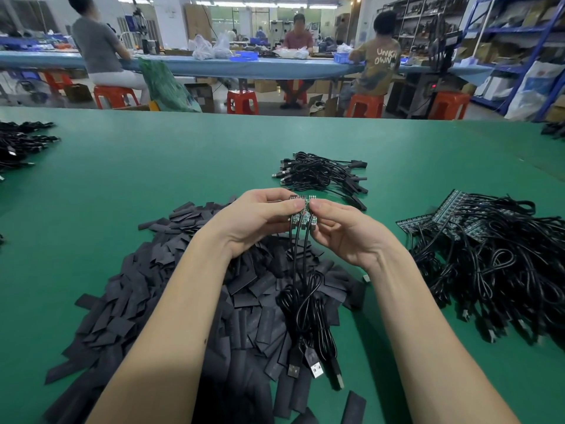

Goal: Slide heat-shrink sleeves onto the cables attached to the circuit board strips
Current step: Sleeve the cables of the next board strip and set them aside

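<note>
A short circuit board strip [302, 211] is held up over the green table [153, 166] between both hands. My left hand [253, 220] pinches its left part with thumb and fingers. My right hand [345, 231] pinches its right edge. Three black cables [301, 270] hang from the strip and end in USB plugs [308, 364] lying on a big pile of flat black heat-shrink sleeves [171, 304] under my forearms.
A bundle of sleeved black cables [321, 175] lies beyond my hands. At the right sits a heap of board strips with cables [489, 255]. More black cables [18, 145] lie at the far left edge. People sit at a bench behind the table.
</note>
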A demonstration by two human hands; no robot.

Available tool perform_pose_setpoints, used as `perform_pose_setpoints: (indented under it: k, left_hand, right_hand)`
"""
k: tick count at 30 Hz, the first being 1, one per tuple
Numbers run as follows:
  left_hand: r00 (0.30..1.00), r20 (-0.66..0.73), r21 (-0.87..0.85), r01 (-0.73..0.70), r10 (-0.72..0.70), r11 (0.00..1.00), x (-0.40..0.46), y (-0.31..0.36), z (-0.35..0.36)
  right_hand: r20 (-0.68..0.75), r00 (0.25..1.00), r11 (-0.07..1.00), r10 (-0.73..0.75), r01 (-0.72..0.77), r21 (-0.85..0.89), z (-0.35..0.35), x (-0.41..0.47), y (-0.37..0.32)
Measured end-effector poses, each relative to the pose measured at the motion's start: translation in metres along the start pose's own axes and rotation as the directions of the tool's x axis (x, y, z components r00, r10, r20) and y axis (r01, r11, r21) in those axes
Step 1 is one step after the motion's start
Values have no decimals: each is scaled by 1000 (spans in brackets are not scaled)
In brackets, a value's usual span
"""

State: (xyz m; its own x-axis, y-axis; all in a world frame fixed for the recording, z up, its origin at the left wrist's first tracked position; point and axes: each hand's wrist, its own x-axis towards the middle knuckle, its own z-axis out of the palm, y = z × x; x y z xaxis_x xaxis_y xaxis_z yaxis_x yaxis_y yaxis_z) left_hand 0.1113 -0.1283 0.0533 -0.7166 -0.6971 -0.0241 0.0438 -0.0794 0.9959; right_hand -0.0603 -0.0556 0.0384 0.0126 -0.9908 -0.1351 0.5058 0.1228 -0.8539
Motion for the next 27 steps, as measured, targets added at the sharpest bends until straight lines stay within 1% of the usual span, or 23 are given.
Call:
perform_pose_setpoints:
  k: [4,8,10,12,13,14,15,16,17,18,19,20,22,23,27]
  left_hand:
    - [999,39,-64,-5,8,998,-2,-1,-2]
    - [997,82,-169,4,9,986,-3,-4,1]
    - [994,107,-184,10,10,983,-3,-3,0]
    - [996,93,-166,25,-9,986,-3,-3,-3]
    - [998,56,-114,34,-28,993,-3,-3,-5]
    - [999,-6,-15,40,-40,999,-2,-3,-7]
    - [996,-84,131,48,-37,990,-1,-4,-10]
    - [986,-167,303,65,-14,951,1,-5,-14]
    - [971,-236,475,83,36,876,2,-6,-17]
    - [955,-279,612,93,105,785,3,-7,-19]
    - [936,-301,695,85,181,714,3,-6,-19]
    - [919,-307,724,57,247,687,3,-5,-17]
    - [903,-298,699,-14,310,715,4,-3,-14]
    - [909,-283,673,-39,305,739,5,-2,-12]
    - [961,-196,538,-62,196,840,1,1,-5]
  right_hand:
    - [61,998,998,14,-19,67,6,-3,1]
    - [40,999,986,31,-37,162,8,-4,4]
    - [35,999,986,28,-33,165,7,-3,4]
    - [38,999,991,28,-33,127,4,-4,2]
    - [25,999,996,34,-36,85,2,-5,1]
    - [-3,999,999,42,-42,23,0,-5,1]
    - [-40,998,998,50,-51,-44,-2,-5,0]
    - [-76,996,993,53,-60,-100,-4,-5,0]
    - [-106,993,989,51,-65,-135,-6,-5,0]
    - [-126,991,985,46,-66,-156,-6,-4,-1]
    - [-133,990,983,41,-64,-172,-6,-4,-1]
    - [-131,991,980,36,-61,-189,-5,-3,-2]
    - [-112,993,970,27,-53,-237,-2,-3,-4]
    - [-97,995,964,26,-51,-260,-1,-3,-4]
    - [-47,998,951,28,-41,-307,-1,-4,-3]
